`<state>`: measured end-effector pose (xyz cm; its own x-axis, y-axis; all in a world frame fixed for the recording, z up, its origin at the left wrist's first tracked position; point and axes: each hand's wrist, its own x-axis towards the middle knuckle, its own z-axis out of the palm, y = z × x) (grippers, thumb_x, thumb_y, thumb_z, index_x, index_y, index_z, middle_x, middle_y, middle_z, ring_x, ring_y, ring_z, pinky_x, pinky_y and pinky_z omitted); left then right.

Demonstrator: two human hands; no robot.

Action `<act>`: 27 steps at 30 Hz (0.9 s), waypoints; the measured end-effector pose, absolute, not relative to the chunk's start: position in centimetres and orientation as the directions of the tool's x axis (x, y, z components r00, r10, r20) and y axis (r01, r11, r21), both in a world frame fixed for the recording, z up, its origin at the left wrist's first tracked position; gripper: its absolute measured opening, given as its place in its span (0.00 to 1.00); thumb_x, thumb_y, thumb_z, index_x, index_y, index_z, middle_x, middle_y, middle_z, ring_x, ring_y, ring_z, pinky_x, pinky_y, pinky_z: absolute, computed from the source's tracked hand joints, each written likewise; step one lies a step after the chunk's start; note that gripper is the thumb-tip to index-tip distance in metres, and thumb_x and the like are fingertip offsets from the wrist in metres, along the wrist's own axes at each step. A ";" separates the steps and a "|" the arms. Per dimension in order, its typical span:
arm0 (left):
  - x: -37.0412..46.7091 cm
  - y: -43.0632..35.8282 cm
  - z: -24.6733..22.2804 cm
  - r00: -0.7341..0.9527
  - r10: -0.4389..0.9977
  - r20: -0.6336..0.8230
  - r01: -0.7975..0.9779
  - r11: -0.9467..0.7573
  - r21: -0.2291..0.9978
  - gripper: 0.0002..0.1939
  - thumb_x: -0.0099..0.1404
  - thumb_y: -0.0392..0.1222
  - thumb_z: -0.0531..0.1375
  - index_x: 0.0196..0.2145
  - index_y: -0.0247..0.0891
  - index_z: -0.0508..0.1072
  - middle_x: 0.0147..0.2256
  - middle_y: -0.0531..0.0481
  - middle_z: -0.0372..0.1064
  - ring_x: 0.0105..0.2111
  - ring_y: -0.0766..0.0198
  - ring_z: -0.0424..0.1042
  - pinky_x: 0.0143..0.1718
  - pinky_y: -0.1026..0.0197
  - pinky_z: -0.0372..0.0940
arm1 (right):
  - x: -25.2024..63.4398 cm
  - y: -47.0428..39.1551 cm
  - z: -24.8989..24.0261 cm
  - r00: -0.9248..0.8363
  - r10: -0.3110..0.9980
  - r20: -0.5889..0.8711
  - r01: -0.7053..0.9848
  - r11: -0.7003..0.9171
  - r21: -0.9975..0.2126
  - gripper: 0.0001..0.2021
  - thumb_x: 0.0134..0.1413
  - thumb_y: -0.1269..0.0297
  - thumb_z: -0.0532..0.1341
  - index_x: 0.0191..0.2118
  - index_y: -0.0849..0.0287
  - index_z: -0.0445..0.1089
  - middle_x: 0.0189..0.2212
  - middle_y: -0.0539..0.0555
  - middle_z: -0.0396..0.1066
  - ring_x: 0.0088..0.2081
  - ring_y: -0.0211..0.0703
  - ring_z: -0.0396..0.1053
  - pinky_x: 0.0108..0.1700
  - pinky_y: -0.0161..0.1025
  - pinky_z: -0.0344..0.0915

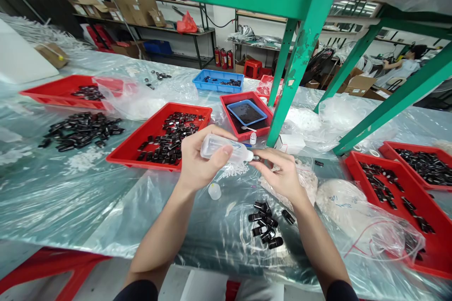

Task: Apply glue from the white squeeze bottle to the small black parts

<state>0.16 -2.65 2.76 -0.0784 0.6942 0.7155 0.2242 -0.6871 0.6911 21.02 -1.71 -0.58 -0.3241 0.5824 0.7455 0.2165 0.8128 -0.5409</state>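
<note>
My left hand [201, 157] is wrapped round a translucent squeeze bottle [229, 149], tipped on its side with its nozzle to the right. Between thumb and fingertips, my right hand [278, 169] pinches a small black piece [257, 158] right at the nozzle; the fingers partly hide it. Whether nozzle and piece touch, I cannot tell. Below, a pile of glossy black pieces [264, 225] lies on the plastic sheet, with one loose black piece [288, 217] beside it. A translucent cap [214, 191] lies under the bottle, near scattered white bits [235, 170].
Red trays of black pieces stand at left [122, 157] and right [356, 162]. Behind my hands are a red tray [229, 124] with a blue one inside and a small vial [253, 138]. A green post [293, 66] rises behind my right hand. Clear bags [342, 197] lie right.
</note>
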 end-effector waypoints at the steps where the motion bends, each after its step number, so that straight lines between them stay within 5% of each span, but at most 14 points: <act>1: 0.2 -2.7 2.8 -0.081 0.695 0.714 0.242 -0.681 0.691 0.16 0.62 0.54 0.66 0.31 0.38 0.81 0.23 0.51 0.74 0.19 0.68 0.65 0.18 0.65 0.58 | 21.0 -1.7 -0.6 -0.323 0.585 0.744 0.224 0.811 -0.540 0.06 0.67 0.67 0.67 0.47 0.55 0.80 0.38 0.54 0.82 0.36 0.43 0.78 0.42 0.43 0.78; 27: 0.2 -3.6 3.4 -0.062 0.661 0.748 0.344 -0.689 0.638 0.12 0.62 0.50 0.66 0.32 0.38 0.80 0.23 0.51 0.75 0.18 0.69 0.66 0.17 0.66 0.58 | 21.1 -1.8 -0.4 -0.331 0.576 0.748 0.266 0.817 -0.511 0.07 0.68 0.68 0.65 0.48 0.55 0.80 0.41 0.54 0.82 0.39 0.45 0.80 0.45 0.45 0.78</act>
<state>0.19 -3.62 3.43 -0.0620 0.6608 0.7480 0.3437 -0.6894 0.6376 21.15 -1.82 -0.39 -0.3315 0.5756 0.7476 0.2663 0.8172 -0.5111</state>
